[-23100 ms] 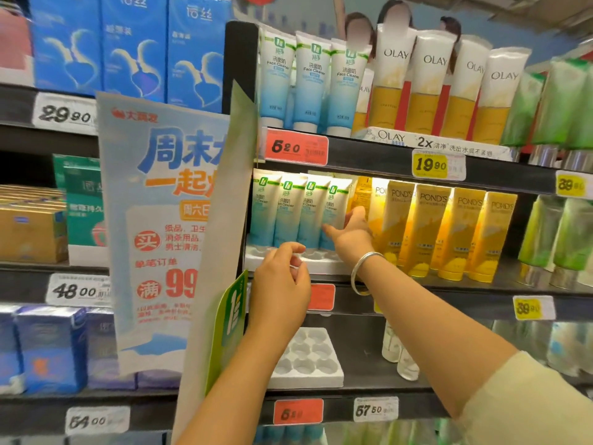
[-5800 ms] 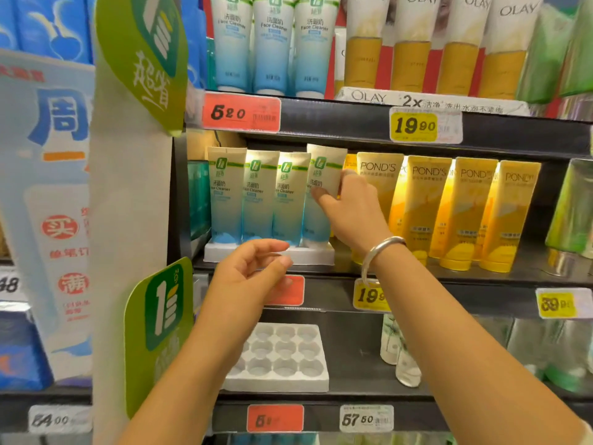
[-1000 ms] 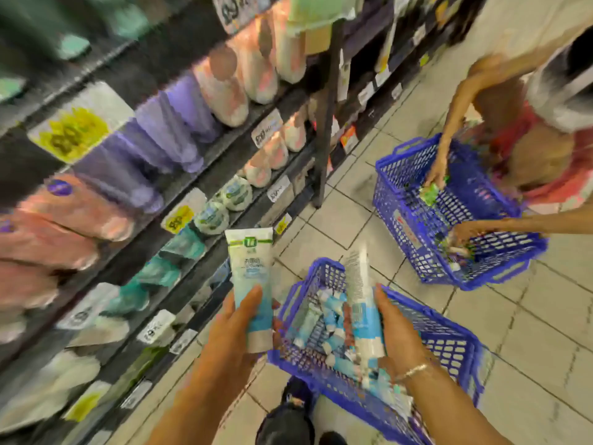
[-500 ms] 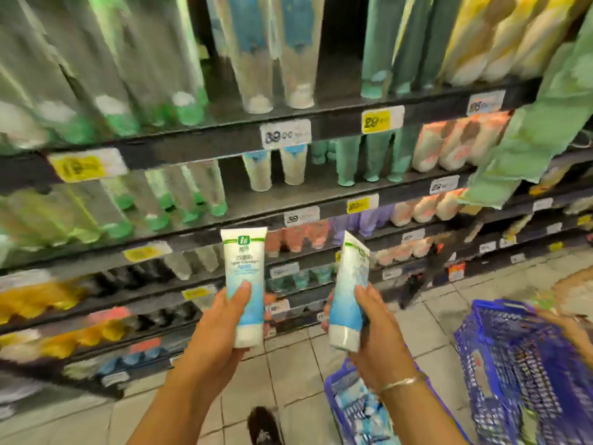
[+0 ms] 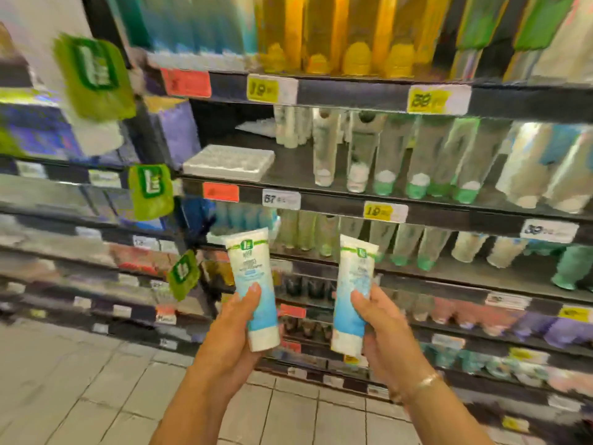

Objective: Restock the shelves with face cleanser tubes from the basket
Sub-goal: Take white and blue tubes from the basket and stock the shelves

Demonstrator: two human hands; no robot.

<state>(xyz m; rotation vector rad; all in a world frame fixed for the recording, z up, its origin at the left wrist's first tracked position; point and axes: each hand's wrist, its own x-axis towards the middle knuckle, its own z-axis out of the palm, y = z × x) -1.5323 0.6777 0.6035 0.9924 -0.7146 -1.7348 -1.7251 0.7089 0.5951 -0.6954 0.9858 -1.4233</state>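
Note:
My left hand grips a white-and-blue face cleanser tube with a green logo, held upright with its cap end down. My right hand grips a second tube of the same kind, tilted slightly right. Both tubes are in front of the lower shelves, below chest height. A white moulded tray with empty sockets lies on the shelf above and to the left of the tubes. The basket is out of view.
Yellow tubes fill the top shelf, clear and green tubes stand right of the tray. Green hanging tags stick out from the shelf post on the left. Tiled floor lies below. The view is blurred by motion.
The view has swung left and up along the shelves, so the blue baskets have left the frame. Both hands still hold their tubes, now raised a little in front of the shelf with the white tray.

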